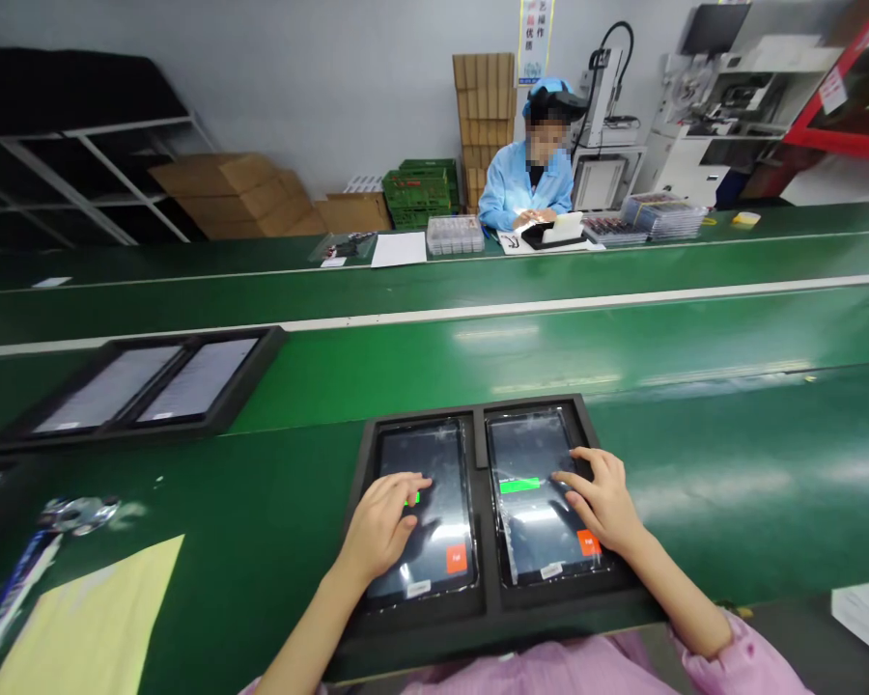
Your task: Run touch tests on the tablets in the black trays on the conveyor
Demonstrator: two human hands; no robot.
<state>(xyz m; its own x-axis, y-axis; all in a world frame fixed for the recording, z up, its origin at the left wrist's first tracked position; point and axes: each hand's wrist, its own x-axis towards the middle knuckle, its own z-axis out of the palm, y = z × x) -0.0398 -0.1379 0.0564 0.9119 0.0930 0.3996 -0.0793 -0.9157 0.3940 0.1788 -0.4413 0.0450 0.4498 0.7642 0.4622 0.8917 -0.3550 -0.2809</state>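
Two tablets, the left tablet (427,512) and right tablet (540,497), lie side by side in a black tray (485,608) on the green desk (261,502). The left hand (383,526) and right hand (604,497) rest open, fingertips on the screens. Light, flat touches near the green bars seem best, keeping clear of the orange buttons.

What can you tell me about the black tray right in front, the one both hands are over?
The black tray looks like matte foam or plastic and lies flat on the green belt at its near edge. A centre rib splits it into two pockets, each holding a dark tablet under glossy film. Both screens show a green bar and an orange button. The left hand rests its fingers on the left tablet, the right hand on the right tablet.
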